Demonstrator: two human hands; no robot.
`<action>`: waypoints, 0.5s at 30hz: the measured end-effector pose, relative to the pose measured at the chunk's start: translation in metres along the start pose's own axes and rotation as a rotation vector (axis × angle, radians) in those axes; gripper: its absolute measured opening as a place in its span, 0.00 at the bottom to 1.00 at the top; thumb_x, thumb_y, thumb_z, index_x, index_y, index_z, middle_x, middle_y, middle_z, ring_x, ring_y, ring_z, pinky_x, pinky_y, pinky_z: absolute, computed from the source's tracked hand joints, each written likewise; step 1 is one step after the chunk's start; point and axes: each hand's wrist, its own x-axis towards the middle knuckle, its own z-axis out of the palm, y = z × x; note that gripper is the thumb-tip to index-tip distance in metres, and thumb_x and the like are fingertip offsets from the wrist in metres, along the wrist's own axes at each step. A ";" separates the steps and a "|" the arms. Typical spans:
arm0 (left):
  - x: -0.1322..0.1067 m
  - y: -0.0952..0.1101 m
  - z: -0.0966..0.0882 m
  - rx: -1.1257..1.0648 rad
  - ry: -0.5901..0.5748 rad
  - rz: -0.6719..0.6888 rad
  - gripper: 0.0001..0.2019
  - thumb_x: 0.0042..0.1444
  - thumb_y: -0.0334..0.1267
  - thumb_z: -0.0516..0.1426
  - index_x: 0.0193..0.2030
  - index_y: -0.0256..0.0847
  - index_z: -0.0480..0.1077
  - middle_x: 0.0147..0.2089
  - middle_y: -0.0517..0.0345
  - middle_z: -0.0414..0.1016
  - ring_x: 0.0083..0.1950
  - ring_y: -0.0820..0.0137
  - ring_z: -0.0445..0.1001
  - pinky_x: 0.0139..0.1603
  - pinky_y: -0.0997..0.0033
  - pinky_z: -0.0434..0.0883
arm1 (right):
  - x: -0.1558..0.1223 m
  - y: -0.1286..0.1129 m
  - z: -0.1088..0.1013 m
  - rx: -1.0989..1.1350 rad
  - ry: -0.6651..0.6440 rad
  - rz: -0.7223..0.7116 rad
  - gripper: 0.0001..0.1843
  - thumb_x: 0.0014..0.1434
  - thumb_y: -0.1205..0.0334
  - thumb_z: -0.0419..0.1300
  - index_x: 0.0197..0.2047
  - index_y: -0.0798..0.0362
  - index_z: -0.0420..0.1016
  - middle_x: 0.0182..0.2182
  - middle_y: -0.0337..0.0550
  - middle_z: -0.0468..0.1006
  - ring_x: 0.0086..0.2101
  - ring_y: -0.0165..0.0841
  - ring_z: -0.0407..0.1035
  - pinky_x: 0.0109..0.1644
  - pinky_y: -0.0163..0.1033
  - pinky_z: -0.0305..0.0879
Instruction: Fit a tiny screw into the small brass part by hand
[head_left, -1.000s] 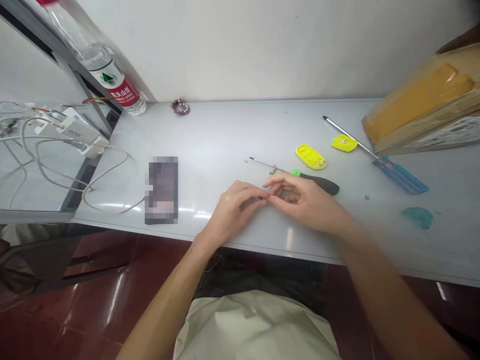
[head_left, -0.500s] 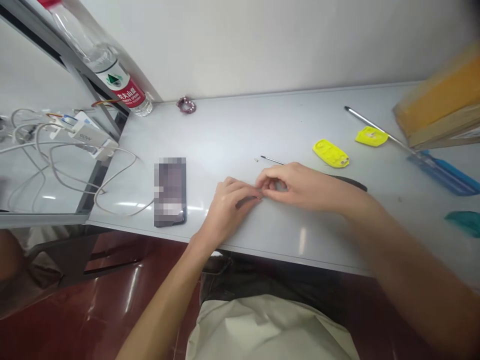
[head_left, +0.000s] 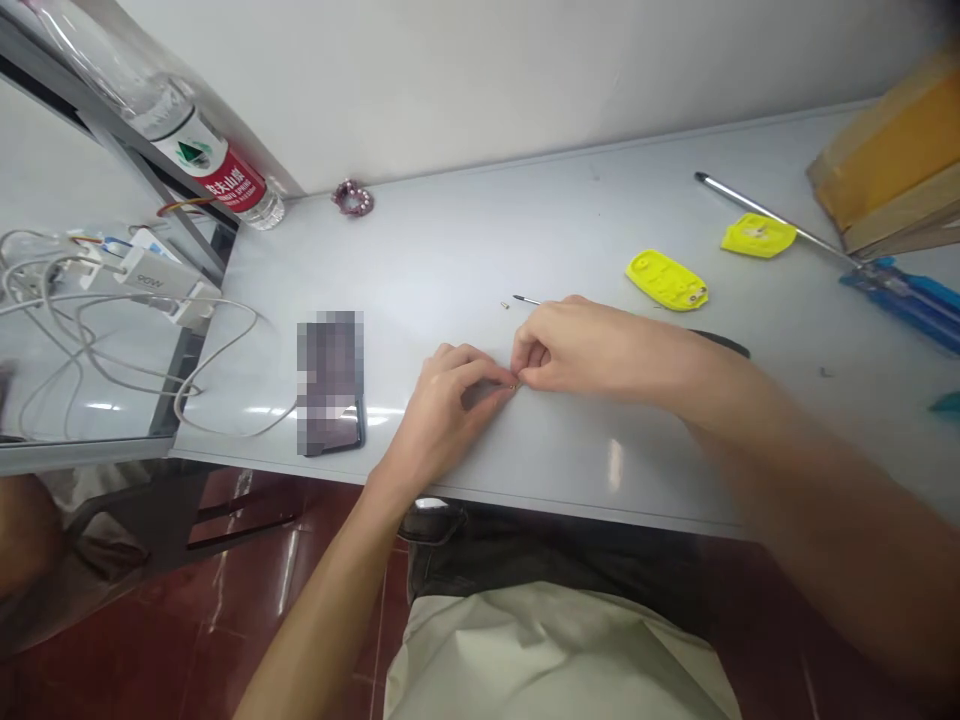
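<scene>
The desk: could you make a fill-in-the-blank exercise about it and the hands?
The left hand holds a tiny part at its ____. The plastic pieces are ____. The screwdriver beside the box has a ____ handle. The phone lies to the ____ of the right hand.

Words: fingertips; yellow; blue; left.

Left grip [head_left: 448,405] apparently pinches a tiny piece [head_left: 514,386].

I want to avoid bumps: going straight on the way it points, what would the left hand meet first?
Most likely the right hand, directly ahead of the left hand; a tiny part shows at their fingertips, and whether the hands touch is unclear.
</scene>
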 end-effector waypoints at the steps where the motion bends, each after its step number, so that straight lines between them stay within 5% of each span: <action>1: 0.000 0.000 0.000 -0.005 0.002 0.005 0.04 0.62 0.32 0.63 0.42 0.44 0.79 0.44 0.58 0.79 0.48 0.64 0.72 0.51 0.59 0.70 | 0.001 -0.002 -0.002 -0.022 -0.021 0.022 0.11 0.57 0.70 0.57 0.37 0.50 0.80 0.36 0.42 0.82 0.31 0.32 0.71 0.33 0.37 0.59; 10: 0.001 -0.003 0.000 -0.008 -0.006 0.064 0.04 0.63 0.34 0.63 0.41 0.46 0.80 0.44 0.58 0.80 0.47 0.64 0.74 0.50 0.59 0.70 | 0.013 0.000 -0.011 -0.084 -0.128 -0.023 0.09 0.59 0.67 0.61 0.41 0.46 0.79 0.41 0.38 0.81 0.37 0.34 0.74 0.37 0.36 0.63; 15: 0.003 -0.002 -0.005 0.036 -0.057 0.104 0.05 0.63 0.32 0.62 0.43 0.44 0.79 0.46 0.57 0.80 0.48 0.65 0.75 0.49 0.61 0.72 | 0.012 -0.002 -0.007 -0.142 -0.110 0.019 0.07 0.59 0.66 0.61 0.40 0.48 0.79 0.40 0.43 0.80 0.30 0.33 0.71 0.33 0.38 0.59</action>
